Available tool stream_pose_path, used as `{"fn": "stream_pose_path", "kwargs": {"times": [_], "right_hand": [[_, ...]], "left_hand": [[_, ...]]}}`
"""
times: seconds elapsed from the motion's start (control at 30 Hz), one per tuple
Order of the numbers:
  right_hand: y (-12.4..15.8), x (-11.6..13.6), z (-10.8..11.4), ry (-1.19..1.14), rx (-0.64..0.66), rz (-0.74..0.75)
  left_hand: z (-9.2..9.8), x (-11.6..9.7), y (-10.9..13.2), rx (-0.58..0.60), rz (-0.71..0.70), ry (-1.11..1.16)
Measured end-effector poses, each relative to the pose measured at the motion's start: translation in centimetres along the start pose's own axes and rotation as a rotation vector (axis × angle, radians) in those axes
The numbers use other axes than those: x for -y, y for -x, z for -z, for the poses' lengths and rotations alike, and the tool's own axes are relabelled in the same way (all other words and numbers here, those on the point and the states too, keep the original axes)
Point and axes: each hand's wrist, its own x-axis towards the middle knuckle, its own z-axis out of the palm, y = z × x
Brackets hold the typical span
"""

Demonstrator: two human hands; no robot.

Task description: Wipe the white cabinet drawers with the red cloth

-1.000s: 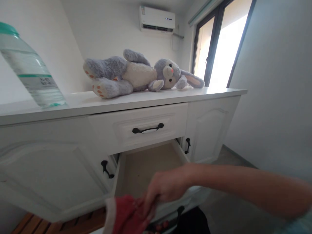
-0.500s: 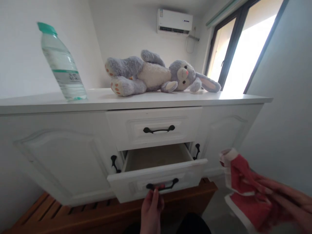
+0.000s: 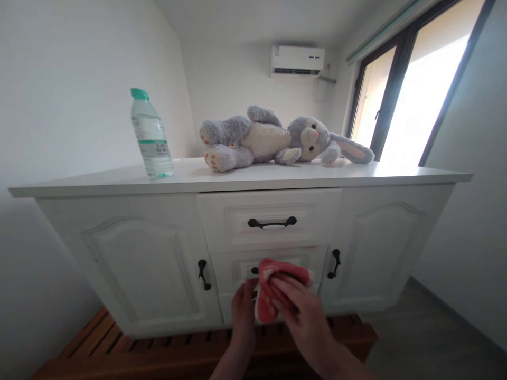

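A crumpled red cloth with white edges [image 3: 266, 306] is bunched in my right hand [image 3: 304, 311], whose fingers are closed over it. Just left of the cloth is my left hand [image 3: 242, 311], its fingers curled together at the cloth's edge; what they pinch is hidden. Both hands are in front of the white cabinet's lower middle drawer [image 3: 233, 266], which is closed. The cloth covers most of that drawer's black handle [image 3: 254, 271]. Above it, the upper drawer [image 3: 222, 221] is closed too.
On the cabinet top [image 3: 186, 182] stand a water bottle with a green cap [image 3: 152, 140] and, lying on its side, a grey plush rabbit [image 3: 265, 140]. Cabinet doors [image 3: 134, 264] flank the drawers. A slatted wooden bench [image 3: 158, 351] supports the cabinet.
The lower drawer has gone from pulled out to closed. My left hand has let go of its handle. My right hand has brought the cloth from the right to the middle.
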Motion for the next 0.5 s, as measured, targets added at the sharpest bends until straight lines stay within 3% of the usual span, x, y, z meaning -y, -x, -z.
{"fn": "stream_pose_path", "kwargs": {"times": [0.13, 0.2, 0.3, 0.4, 0.5], "right_hand": [[-7.3, -0.1, -7.3, 0.311, 0.258, 0.562], [-10.3, -0.9, -10.7, 0.53, 0.353, 0.78], [-13.1, -2.2, -14.1, 0.673, 0.457, 0.85], [-13.7, -3.6, -14.3, 0.664, 0.458, 0.812], [-12.6, -5.6, -10.9, 0.662, 0.423, 0.776]], "left_hand": [[4.1, -2.5, 0.3, -0.427, -0.426, -0.263], [5.2, -3.2, -0.6, -0.442, -0.549, -0.422], [5.6, -2.9, -2.4, -0.384, -0.65, -0.655], [4.7, -1.5, -3.1, -0.373, -0.734, -0.803], [2.1, 0.9, -2.3, -0.28, -0.83, -0.867]]}}
